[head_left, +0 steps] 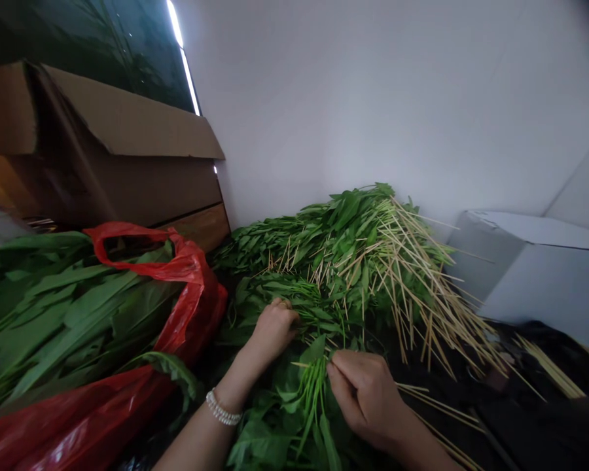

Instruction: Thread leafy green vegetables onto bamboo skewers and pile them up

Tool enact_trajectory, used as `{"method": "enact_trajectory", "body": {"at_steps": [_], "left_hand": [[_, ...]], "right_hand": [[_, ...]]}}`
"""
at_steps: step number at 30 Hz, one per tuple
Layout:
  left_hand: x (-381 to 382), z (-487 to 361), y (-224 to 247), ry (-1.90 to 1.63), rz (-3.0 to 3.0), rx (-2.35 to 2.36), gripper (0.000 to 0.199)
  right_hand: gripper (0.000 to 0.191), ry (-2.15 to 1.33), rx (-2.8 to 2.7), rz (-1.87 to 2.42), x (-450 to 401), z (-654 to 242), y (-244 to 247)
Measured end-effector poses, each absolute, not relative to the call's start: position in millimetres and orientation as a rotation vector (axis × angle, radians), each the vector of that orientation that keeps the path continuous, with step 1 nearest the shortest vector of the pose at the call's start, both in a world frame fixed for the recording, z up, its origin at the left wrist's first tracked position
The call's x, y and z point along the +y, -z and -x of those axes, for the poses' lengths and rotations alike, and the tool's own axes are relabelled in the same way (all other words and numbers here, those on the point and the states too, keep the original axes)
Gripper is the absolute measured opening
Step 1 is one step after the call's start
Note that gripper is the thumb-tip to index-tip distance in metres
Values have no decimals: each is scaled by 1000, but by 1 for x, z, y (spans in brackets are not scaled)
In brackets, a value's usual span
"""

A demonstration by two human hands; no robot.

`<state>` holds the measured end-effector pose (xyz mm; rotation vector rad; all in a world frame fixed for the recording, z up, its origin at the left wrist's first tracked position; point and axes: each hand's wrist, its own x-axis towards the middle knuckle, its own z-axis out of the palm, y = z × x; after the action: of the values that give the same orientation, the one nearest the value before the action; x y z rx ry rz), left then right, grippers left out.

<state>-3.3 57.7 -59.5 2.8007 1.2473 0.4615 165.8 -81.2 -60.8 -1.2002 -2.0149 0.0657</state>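
Note:
Leafy green stems (315, 379) are gathered in front of me, with a thin bamboo skewer (299, 364) crossing them near their cut ends. My right hand (363, 392) is closed at the right side of these stems, fingers pinched on the skewer. Farther forward, my left hand (276, 322) reaches over a layer of loose greens (304, 297), its fingers curled down. What those fingers hold, if anything, is hidden behind the hand. Behind both hands lies a large heap of skewered greens (343, 222), its many skewers (422, 281) sticking out to the right.
On the left, a red plastic bag (196, 288) lies open, full of large leafy greens (93, 307). An open cardboard box (142, 176) stands behind it. A white box (544, 275) sits at the right, near more loose skewers (550, 366). A pale wall (373, 98) closes off the back.

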Motion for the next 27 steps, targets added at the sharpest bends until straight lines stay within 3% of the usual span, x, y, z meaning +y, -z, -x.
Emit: {"method": "enact_trajectory", "body": {"at_steps": [8,12,16,27], "left_hand": [[51,-7,49,-1026,-2155,957,15],[53,-10,49,-1000,-1668,795,31],[52,-8,47,-919,-1334,708,33],[51,-9,50,-978,-1261,773,28]], "right_hand": [[30,-191,-1873,1459,-73,-168,70],[31,-304,-1725,1545,-68,-173,73],[28,-360,-1620,1528,-66,-176,72],[21,-524,-1575,1411,-66,-177,63]]}}
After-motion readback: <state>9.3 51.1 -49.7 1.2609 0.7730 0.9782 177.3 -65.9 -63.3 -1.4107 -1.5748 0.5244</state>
